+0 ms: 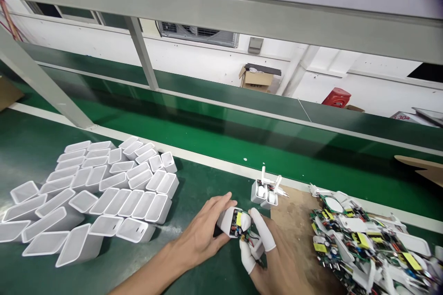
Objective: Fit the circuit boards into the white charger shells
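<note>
Left hand [204,228] grips a case [226,221]; right hand [275,258], two fingers white-capped, pinches a board [238,221] at its mouth. More cases [159,208] leftward; board heap [363,239] right.

Held case [226,220]: white plastic, smooth, matt. Held board [239,219]: mixed plastic and metal parts, with smooth yellow wrap. Finger cots [263,229]: white, thin, rubber-like, matt. Cases [104,200]: white plastic, smooth walls, low sheen. Board pile [362,240]: smooth white plastic, yellow wrap and bright metal pins. Bench [194,184]: smooth green top, faint sheen, pale scuffs. Belt [194,129]: smooth, glossy green, with streaked reflections. Frame [221,11]: smooth grey metal, painted look, satin finish. Sheet [290,207]: brown, dull, stained; cardboard or wood, cannot be determined. Box [256,79]: matt cardboard. Wall [200,62]: matt white paint, specked
</note>
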Available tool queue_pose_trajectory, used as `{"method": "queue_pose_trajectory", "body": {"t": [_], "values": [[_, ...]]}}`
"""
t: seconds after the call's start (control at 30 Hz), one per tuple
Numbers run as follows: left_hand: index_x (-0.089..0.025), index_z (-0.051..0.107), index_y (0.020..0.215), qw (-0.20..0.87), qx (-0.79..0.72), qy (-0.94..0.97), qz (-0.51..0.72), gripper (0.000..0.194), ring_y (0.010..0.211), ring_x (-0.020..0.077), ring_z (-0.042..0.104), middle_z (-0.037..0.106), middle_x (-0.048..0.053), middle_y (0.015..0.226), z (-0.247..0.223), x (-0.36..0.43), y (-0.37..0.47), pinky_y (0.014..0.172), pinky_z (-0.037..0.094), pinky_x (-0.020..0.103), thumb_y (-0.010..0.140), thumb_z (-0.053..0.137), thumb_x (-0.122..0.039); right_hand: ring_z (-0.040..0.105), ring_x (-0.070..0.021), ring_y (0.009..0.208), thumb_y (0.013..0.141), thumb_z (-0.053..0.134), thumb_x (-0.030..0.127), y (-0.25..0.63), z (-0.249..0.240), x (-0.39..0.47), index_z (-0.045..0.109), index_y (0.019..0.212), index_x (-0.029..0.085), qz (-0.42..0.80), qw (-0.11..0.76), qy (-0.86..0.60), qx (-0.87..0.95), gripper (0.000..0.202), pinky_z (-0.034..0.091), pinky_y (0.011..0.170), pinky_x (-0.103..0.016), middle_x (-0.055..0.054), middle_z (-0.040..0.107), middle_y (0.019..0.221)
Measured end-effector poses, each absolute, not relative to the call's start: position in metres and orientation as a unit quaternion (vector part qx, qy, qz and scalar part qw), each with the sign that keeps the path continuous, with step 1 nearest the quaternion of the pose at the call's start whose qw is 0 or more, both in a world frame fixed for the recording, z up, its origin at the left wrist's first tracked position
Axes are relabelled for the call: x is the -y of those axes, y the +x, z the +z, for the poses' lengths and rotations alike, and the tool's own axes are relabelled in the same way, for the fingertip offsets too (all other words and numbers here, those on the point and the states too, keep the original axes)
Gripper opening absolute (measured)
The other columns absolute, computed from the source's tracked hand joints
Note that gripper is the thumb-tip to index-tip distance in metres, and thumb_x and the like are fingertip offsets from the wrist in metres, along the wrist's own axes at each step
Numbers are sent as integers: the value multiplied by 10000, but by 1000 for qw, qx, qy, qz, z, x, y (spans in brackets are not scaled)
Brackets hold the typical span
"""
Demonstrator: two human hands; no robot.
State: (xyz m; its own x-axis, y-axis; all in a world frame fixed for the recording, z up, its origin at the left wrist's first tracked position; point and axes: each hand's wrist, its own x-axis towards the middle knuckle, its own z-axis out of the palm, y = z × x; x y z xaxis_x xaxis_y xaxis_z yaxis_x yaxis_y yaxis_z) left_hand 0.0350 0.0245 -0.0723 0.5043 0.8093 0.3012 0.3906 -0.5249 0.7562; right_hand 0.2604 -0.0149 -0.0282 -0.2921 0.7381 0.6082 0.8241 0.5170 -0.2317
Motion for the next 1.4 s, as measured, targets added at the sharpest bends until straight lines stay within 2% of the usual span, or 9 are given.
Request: {"method": "queue_pose_trajectory", "body": {"t": [0.2, 0.5, 0.77, 0.93, 1.0, 1.1, 1.23, 1.3, 1.4], "values": [[-372, 72, 1692, 323, -375, 803, 333, 988, 1391, 297, 524, 588, 120, 1511, -72, -24, 37, 1158, 494, 530, 964, 685, -105, 784, -294, 1014, 999, 549, 212, 262, -33, 16, 437, 1580, 137, -60, 334, -482, 807, 596, 684, 747, -385, -145, 779, 1201], [-352, 105, 1691, 322, -373, 801, 340, 944, 1388, 306, 532, 599, 134, 1495, -72, -24, 36, 1144, 503, 524, 977, 684, -137, 777, -309, 1096, 1007, 584, 207, 268, -30, 16, 437, 1573, 127, -60, 311, -468, 825, 591, 690, 824, -406, -164, 770, 1242], [-347, 84, 1699, 322, -353, 808, 346, 973, 1371, 313, 550, 619, 142, 1487, -71, -23, 40, 1128, 506, 544, 975, 701, -141, 802, -312, 948, 1047, 548, 237, 265, -28, 11, 523, 1472, 101, -85, 356, -424, 828, 447, 689, 764, -416, -162, 797, 1095], [-388, 20, 1704, 397, -334, 808, 278, 1007, 1492, 335, 493, 545, 105, 1616, -61, -20, 36, 1206, 436, 608, 971, 666, -143, 775, -284, 1048, 1060, 537, 248, 278, -34, 13, 570, 1428, 177, 64, 377, -415, 825, 376, 681, 834, -388, -160, 757, 1179], [-392, 64, 1704, 441, -344, 781, 279, 960, 1512, 315, 494, 498, 95, 1656, -62, -21, 35, 1230, 430, 578, 973, 627, -127, 749, -254, 1148, 1064, 500, 182, 281, -42, 13, 591, 1416, 218, 124, 387, -431, 806, 366, 665, 930, -368, -147, 721, 1286], [-350, 206, 1687, 484, -352, 726, 339, 902, 1483, 308, 537, 522, 124, 1628, -64, -22, 35, 1241, 436, 535, 952, 700, -178, 667, -262, 1328, 1043, 556, 157, 278, -58, 10, 592, 1444, 267, 150, 393, -429, 800, 418, 601, 1088, -399, -130, 617, 1491], [-301, 297, 1650, 538, -353, 678, 356, 733, 1393, 289, 618, 582, 158, 1559, -60, -23, 35, 1205, 469, 513, 1019, 670, -306, 661, -266, 1332, 1035, 596, 135, 269, -73, 7, 554, 1508, 299, 153, 394, -383, 822, 503, 607, 1077, -396, -124, 619, 1479], [-312, 262, 1662, 536, -360, 680, 346, 680, 1372, 285, 629, 586, 162, 1555, -56, -23, 33, 1178, 484, 515, 1070, 594, -352, 688, -267, 1285, 1030, 581, 111, 267, -75, 7, 560, 1505, 297, 138, 390, -375, 829, 510, 628, 1039, -388, -124, 639, 1447], [-348, 108, 1697, 508, -355, 701, 351, 829, 1368, 303, 628, 567, 164, 1576, -54, -21, 31, 1168, 478, 531, 1055, 630, -406, 734, -258, 1189, 1017, 519, 63, 266, -69, 9, 579, 1476, 276, 122, 389, -385, 828, 510, 650, 990, -374, -122, 664, 1407]]}}
